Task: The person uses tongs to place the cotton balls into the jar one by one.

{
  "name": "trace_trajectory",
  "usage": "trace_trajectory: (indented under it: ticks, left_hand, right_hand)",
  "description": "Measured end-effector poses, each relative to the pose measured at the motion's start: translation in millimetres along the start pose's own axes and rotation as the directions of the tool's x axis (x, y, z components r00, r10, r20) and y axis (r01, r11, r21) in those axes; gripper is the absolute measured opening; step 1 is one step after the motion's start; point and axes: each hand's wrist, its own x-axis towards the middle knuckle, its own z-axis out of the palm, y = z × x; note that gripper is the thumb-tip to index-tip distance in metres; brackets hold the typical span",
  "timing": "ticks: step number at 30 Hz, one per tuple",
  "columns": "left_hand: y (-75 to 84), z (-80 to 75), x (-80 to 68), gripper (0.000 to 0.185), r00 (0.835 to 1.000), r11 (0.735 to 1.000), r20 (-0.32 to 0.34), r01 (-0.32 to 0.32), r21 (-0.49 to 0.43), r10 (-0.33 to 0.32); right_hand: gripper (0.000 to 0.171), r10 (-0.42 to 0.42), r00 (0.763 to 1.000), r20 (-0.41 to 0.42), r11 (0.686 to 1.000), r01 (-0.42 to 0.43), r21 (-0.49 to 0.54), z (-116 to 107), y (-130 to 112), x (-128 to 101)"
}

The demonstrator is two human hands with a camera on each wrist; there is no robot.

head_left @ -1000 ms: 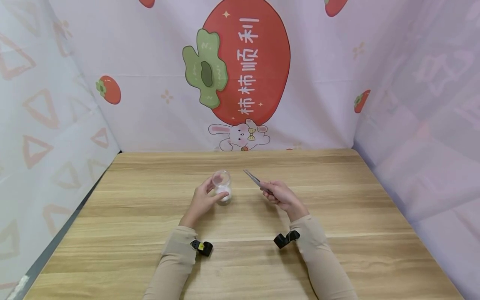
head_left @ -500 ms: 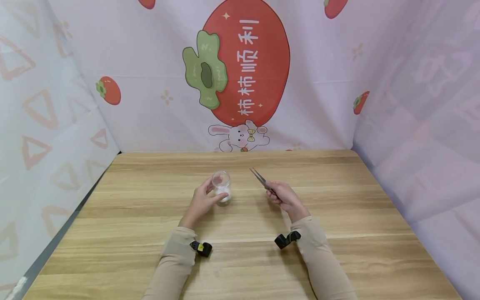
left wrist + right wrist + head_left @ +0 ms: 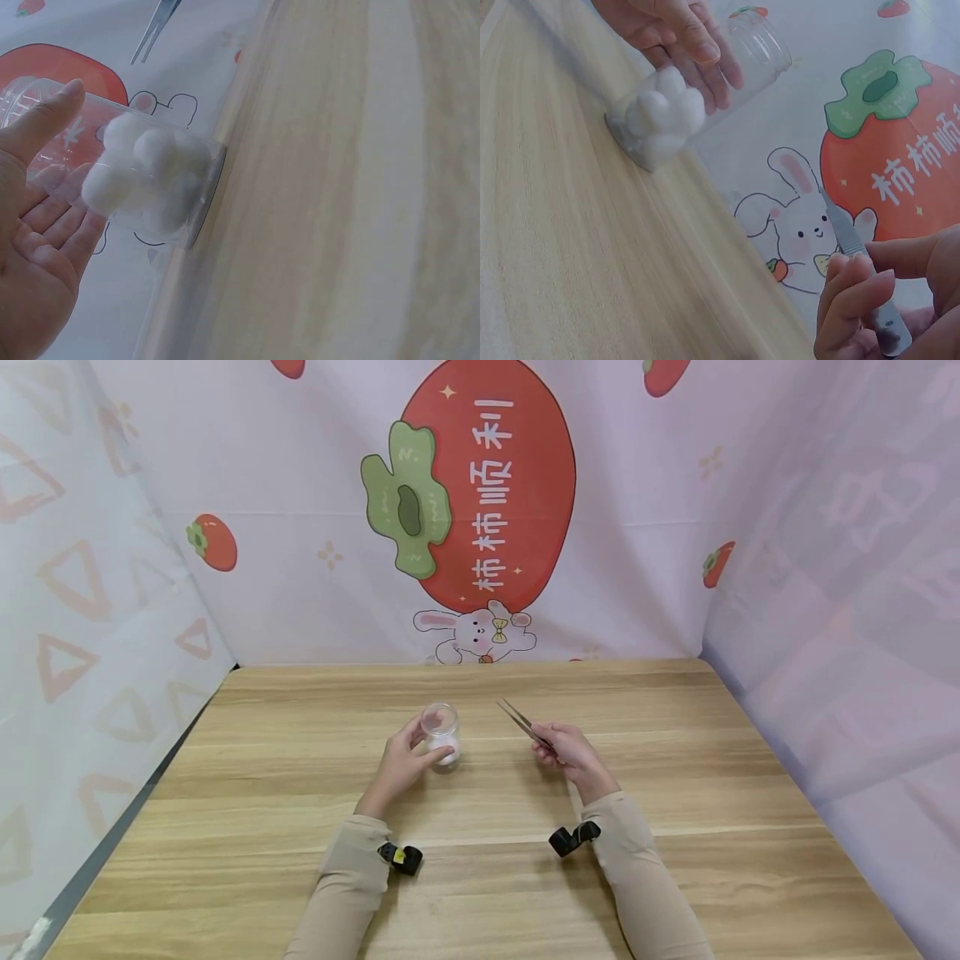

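Note:
A clear jar [image 3: 440, 720] without a lid stands upright on the wooden table, its lower part filled with several white cotton balls [image 3: 154, 169]. My left hand [image 3: 402, 765] holds it from the left side, thumb in front and fingers behind. To the right of the jar, my right hand [image 3: 567, 753] grips a pair of metal tweezers [image 3: 519, 718] above the table. Their two tips point away and to the left, spread apart with nothing between them. In the right wrist view, curled fingers [image 3: 855, 296] and the thumb wrap around the tweezers [image 3: 847, 234].
The wooden table [image 3: 480, 877] ends at a back edge against a hanging cloth [image 3: 630, 593] printed with persimmons and a rabbit. Cloth walls also stand at the left and right. Black wrist cameras [image 3: 573, 838] are strapped to both sleeves.
The tweezers' tips have swung slightly to the right and spread further apart. My right hand has shifted a little to the right. The left hand and the jar stay in place.

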Motion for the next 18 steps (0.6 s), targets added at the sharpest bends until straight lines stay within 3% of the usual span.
trace_trajectory:
  ticks: [5,13,18]
  left_hand:
    - [-0.7,0.0,0.4,0.072,1.0,1.0,0.004,-0.005,0.003,0.005]
    - [-1.7,1.0,0.6,0.069,1.0,0.999,0.009,-0.029,-0.013,0.029]
    - [-1.2,0.5,0.9,0.07,1.0,1.0,0.007,-0.03,-0.001,0.03]
  right_hand:
    - [0.024,0.02,0.998,-0.06,0.998,-0.023,-0.053,-2.8,1.9,1.7]
    - [0.026,0.033,0.997,-0.064,0.999,-0.034,-0.024,-6.8,5.3,4.6]
    - [0.028,0.048,0.995,-0.088,0.993,-0.057,-0.099,-9.3,8.9,6.9]
